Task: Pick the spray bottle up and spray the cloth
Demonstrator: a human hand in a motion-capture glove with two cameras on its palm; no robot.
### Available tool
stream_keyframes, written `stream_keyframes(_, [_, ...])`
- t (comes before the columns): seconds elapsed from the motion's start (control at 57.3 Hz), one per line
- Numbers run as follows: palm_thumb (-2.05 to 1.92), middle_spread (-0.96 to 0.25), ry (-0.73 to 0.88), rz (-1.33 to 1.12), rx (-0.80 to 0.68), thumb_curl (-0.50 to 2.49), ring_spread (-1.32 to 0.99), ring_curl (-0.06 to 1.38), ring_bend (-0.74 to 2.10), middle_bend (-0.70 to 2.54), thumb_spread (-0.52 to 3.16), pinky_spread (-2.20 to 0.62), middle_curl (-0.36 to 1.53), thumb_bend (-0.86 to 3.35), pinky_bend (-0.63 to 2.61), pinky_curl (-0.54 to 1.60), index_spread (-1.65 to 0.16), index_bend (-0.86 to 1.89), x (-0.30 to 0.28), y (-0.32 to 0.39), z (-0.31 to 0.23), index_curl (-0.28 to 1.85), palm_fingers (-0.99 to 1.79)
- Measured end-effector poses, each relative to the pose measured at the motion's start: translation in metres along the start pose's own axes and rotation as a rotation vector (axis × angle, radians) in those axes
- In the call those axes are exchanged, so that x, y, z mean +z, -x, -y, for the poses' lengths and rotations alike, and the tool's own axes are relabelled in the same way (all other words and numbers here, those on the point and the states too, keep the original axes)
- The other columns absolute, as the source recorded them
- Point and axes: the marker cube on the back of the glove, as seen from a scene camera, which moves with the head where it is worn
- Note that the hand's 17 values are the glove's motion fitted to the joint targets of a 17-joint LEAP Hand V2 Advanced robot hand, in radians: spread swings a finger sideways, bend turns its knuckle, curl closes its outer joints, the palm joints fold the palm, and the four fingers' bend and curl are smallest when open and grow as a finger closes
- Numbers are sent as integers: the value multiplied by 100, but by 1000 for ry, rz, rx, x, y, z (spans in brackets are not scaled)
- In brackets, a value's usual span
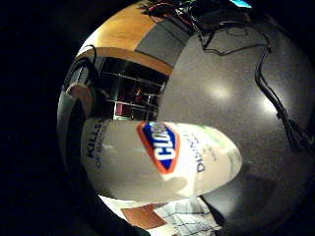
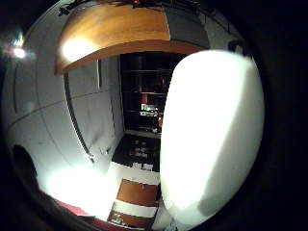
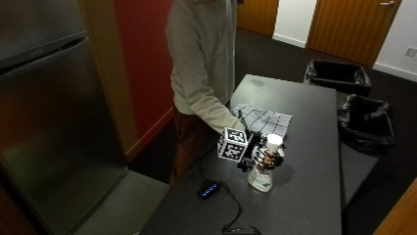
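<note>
White bottle (image 3: 263,172) stands upright on the dark grey table (image 3: 306,196), near the front part of the top; gloved right hand (image 3: 266,157) wraps its upper body, fingers (image 3: 269,160) curled round it just under the white spray head; base looks to be on the table, can't tell for sure if it's lifted; checked cloth (image 3: 263,120) lies flat on the table beyond the bottle, near the person's side edge, apart from the bottle; person in a light grey sleeve (image 3: 212,107) stands at the table's long side, arm reaching down to the bottle; other hand not visible.

Little-finger palm view: bottle (image 1: 162,160) fills much of it, close to the palm, blue-and-red label facing the camera; speckled table (image 1: 231,88) behind it with a black cable (image 1: 268,83) running across; corner of the cloth (image 1: 187,219) shows past the bottle's body. Thumb-side view: bottle (image 2: 211,139) is a bright white mass right against the palm, no label readable; white walls and an orange panel behind.

Round the room: steel fridge (image 3: 52,112) at the near side; red wall beside it; two black-lined bins (image 3: 338,76) past the far edge of the table; black power strip (image 3: 210,190) with blue lights by the table's near edge, cable trailing from it.
</note>
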Motion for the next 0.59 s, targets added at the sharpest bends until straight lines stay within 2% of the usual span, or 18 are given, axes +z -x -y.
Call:
stream_keyframes(0.349, [104,-17,128,-15,-35,63,-20,42,56,51,33,-19,49,-3,28,36,-25,20,14,10,22,41,132])
stream_keyframes(0.593, [104,-16,328,-80,-210,69,-20,45,58,55,17,-22,51,-3,30,38,-26,23,6,41,21,47,133])
